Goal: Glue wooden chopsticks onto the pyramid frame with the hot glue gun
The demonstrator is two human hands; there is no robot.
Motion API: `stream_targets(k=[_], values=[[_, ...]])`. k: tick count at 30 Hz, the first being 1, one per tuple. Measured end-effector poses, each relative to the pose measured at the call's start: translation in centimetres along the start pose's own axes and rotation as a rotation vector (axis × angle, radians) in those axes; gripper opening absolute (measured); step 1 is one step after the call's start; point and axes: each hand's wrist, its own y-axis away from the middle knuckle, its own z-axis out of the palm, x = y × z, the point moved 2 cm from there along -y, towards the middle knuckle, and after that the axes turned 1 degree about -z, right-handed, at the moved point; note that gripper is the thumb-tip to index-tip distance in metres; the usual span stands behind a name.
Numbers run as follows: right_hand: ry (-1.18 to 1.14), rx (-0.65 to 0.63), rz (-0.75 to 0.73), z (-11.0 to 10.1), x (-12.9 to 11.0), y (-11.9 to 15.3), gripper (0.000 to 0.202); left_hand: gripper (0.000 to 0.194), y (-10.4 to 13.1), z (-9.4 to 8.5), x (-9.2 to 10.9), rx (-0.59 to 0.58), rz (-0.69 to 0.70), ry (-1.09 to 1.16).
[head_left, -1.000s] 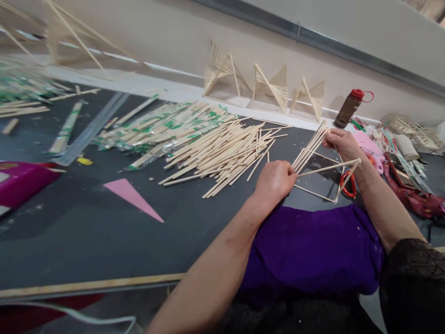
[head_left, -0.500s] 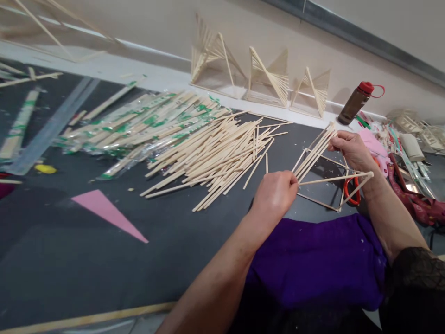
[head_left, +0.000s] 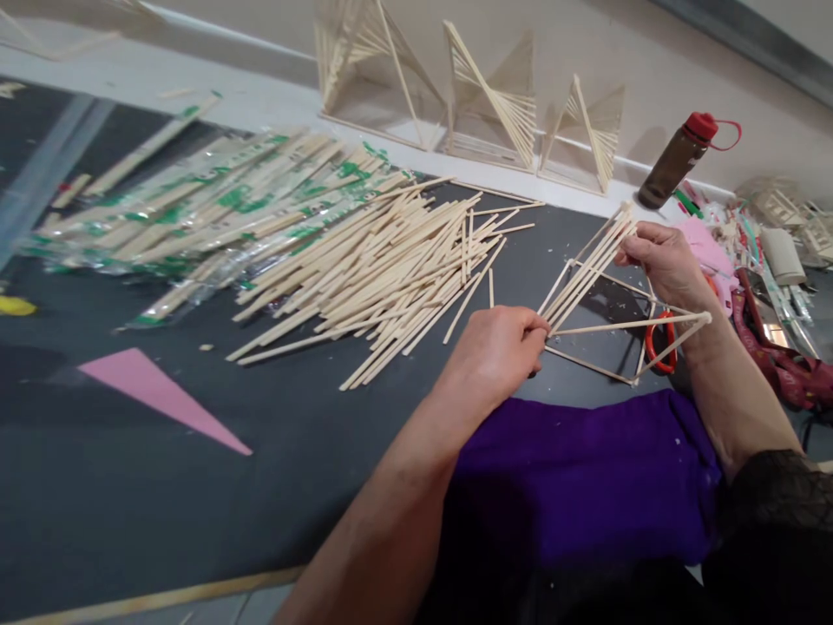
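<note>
Between my hands stands an open frame (head_left: 592, 327) made of thin wooden chopsticks, with several chopsticks set side by side in a slanting row (head_left: 589, 269). My left hand (head_left: 498, 351) is closed at the lower left end of that row, its fingertips pinching the stick ends. At the upper end, my right hand (head_left: 664, 260) pinches the row between thumb and fingers, and its forearm passes behind a corner of the frame. Red-handled scissors (head_left: 662, 343) lie on the dark table behind the frame, partly hidden. Left of my hands spreads a heap of loose chopsticks (head_left: 390, 278).
Plastic-wrapped chopstick packs (head_left: 214, 204) lie behind the heap. Finished twisted stick models (head_left: 491, 104) line the wall beside a red-capped bottle (head_left: 677, 165). A pink paper triangle (head_left: 162, 395) lies at left, and purple cloth (head_left: 599, 477) covers my lap. Clutter (head_left: 768, 260) sits at right.
The camera view has shifted, so the table things appear farther left and higher. Both hands keep their grip on the chopstick row, with only slight movement.
</note>
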Motion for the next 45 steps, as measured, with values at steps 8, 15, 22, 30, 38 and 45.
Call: stream_targets(k=[8, 15, 22, 30, 38, 45], values=[[0.002, -0.010, -0.009, 0.0, -0.2, 0.0, 0.021, 0.020, 0.1, -0.2, 0.2, 0.059, -0.001, -0.102], [-0.007, -0.003, 0.006, 0.1, -0.1, 0.0, 0.022, 0.019, 0.0, 0.1, 0.0, 0.104, 0.025, -0.113], [-0.043, -0.022, -0.006, 0.1, 0.0, 0.0, 0.020, 0.018, -0.2, 0.1, -0.2, 0.127, 0.045, -0.101], [-0.065, -0.049, -0.017, 0.1, -0.3, 0.0, 0.024, 0.016, -0.4, 0.1, -0.1, 0.134, 0.036, -0.147], [-0.032, -0.012, 0.105, -0.4, 0.0, 0.0, 0.034, 0.017, -0.3, 0.1, 0.1, 0.134, 0.016, -0.193], [0.031, -0.067, 0.077, -2.3, 0.3, 0.2, 0.029, 0.016, -0.6, 0.3, 0.0, 0.154, 0.010, -0.206]])
